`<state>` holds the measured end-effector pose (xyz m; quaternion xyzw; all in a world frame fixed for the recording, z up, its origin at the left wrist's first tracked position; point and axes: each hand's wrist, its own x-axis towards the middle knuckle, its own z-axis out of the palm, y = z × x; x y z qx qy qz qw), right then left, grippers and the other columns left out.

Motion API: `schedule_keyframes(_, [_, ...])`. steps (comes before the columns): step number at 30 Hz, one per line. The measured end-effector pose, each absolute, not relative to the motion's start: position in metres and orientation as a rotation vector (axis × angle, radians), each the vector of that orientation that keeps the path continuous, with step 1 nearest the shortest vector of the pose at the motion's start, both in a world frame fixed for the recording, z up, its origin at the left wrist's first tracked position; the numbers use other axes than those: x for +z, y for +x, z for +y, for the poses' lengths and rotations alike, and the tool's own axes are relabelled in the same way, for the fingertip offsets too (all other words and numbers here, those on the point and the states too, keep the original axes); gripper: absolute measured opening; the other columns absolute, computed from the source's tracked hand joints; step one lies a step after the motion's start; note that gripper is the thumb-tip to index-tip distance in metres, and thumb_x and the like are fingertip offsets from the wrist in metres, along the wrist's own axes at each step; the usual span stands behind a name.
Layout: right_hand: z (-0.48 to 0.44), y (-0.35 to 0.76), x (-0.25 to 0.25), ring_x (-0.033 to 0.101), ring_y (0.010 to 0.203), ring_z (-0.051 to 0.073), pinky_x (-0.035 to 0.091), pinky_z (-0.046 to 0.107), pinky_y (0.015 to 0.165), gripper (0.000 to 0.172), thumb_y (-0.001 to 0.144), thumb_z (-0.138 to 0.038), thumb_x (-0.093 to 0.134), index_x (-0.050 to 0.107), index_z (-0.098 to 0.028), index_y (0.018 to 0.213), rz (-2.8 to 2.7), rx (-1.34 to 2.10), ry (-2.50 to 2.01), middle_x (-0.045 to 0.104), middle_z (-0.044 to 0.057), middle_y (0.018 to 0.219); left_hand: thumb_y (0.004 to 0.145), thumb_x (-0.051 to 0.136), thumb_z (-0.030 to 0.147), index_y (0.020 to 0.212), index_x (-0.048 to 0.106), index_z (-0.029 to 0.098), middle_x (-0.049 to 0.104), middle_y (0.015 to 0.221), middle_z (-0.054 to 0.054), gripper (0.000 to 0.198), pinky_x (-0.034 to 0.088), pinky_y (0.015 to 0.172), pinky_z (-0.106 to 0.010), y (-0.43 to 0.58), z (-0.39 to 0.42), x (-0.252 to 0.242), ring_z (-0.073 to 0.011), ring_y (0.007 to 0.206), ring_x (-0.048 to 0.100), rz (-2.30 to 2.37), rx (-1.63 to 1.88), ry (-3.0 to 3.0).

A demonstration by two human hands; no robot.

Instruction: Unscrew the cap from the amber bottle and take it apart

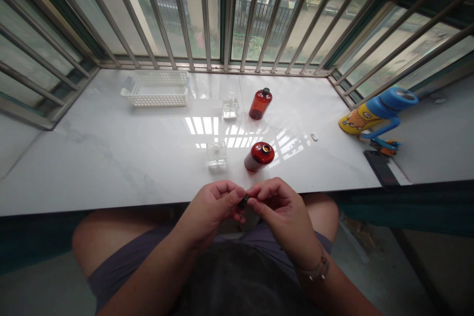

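My left hand [215,205] and my right hand [276,205] meet just below the near edge of the white marble sill [92,158]. Both pinch a small black cap [243,202] between their fingertips. Right in front of them stands an amber bottle [258,156] with its mouth uncovered. A small clear glass bottle [217,153] stands to its left. Farther back is a second amber bottle [260,103] with a black cap on, and another clear glass bottle [230,107] beside it.
A white plastic basket [155,89] sits at the back left. A blue and yellow bottle [377,111] lies at the right, with a dark phone [381,167] near the edge. Metal window bars [229,15] enclose the sill. A tiny white piece [314,136] lies right of centre.
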<state>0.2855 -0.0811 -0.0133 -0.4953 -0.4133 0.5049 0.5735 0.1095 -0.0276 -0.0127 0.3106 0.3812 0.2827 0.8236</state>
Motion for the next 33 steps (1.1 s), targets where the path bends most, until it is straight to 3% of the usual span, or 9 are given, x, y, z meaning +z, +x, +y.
schedule_keyframes(18, [-0.078,0.292,-0.010,0.072,0.080,0.014,0.061,0.025,0.074,0.031,0.080,-0.024,0.094,0.063,-0.024,0.083,-0.922,1.353,-1.118,0.074,-0.002,0.086,0.074,0.095,0.055,0.077,0.069,0.012,0.067,0.061,-0.002,0.050,0.058,0.053,-0.021,0.110,-0.027,-0.014,-0.0077,0.048,0.058,0.774,0.495,0.582])
schedule_keyframes(27, [-0.084,0.281,-0.015,0.072,0.089,0.017,0.061,0.030,0.082,0.018,0.090,-0.026,0.085,0.067,-0.026,0.088,-1.035,0.996,-1.259,0.073,0.000,0.092,0.081,0.092,0.050,0.088,0.071,0.012,0.067,0.067,-0.001,0.044,0.060,0.057,-0.020,0.118,-0.029,-0.014,-0.0065,0.051,0.058,0.784,0.546,0.390])
schedule_keyframes(33, [-0.087,0.281,-0.016,0.075,0.099,0.021,0.063,0.037,0.089,0.013,0.092,-0.025,0.082,0.069,-0.026,0.092,-1.131,0.972,-1.258,0.078,0.005,0.105,0.082,0.091,0.048,0.091,0.073,0.011,0.070,0.071,-0.002,0.042,0.059,0.057,-0.018,0.116,-0.028,-0.013,-0.0079,0.055,0.063,0.773,0.577,0.374])
